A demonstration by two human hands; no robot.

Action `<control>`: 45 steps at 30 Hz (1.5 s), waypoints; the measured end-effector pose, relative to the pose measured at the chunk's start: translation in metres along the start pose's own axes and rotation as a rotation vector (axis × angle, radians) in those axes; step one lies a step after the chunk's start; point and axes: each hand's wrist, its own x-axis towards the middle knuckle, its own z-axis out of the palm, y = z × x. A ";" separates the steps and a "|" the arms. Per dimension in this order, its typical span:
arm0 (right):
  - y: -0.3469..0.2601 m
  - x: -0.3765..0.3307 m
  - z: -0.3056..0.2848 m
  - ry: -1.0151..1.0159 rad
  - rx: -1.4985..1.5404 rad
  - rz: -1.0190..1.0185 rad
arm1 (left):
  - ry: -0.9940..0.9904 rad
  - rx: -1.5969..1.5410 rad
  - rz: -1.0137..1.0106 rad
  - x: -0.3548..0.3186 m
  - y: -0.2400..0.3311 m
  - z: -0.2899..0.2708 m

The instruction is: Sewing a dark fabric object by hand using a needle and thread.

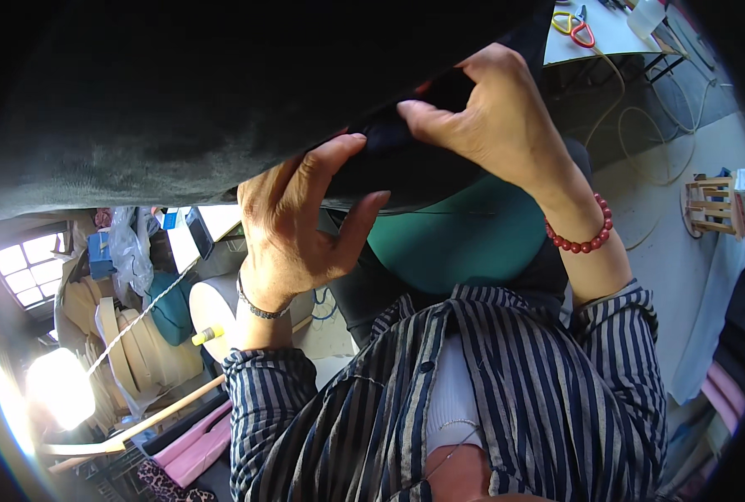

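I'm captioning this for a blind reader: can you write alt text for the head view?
Both hands, left hand and right hand, grip the edge of a large dark fabric held up close to the camera. A green cloth lies below, and scissors rest on a table beyond.

Wide fisheye view with a dark round vignette closing off all four corners. Straight lines bow strongly toward the rim. Daylight enters from a small window (23, 272) at the lower left, and just below it a blown-out white glare patch (59, 386) washes out all detail. The upper half is a mass of dark fabric (205, 92), underexposed and nearly featureless. The centre is evenly lit and sharp: the left hand (293, 230), right hand (489, 113) and striped shirt (540, 376) show crisp detail. Soft shadow fills the fabric fold between the hands. The right edge is dim and smeared, possibly out of focus.
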 end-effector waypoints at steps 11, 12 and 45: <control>0.011 -0.019 0.010 0.236 -0.037 -0.326 | 0.368 -0.733 0.035 -0.007 -0.021 0.004; -0.005 -0.024 0.015 0.175 -0.065 -0.344 | 0.357 -0.728 0.036 -0.008 -0.021 0.003; 0.036 -0.033 0.016 0.302 -0.310 -0.390 | 0.210 -0.181 -0.227 -0.009 0.011 0.019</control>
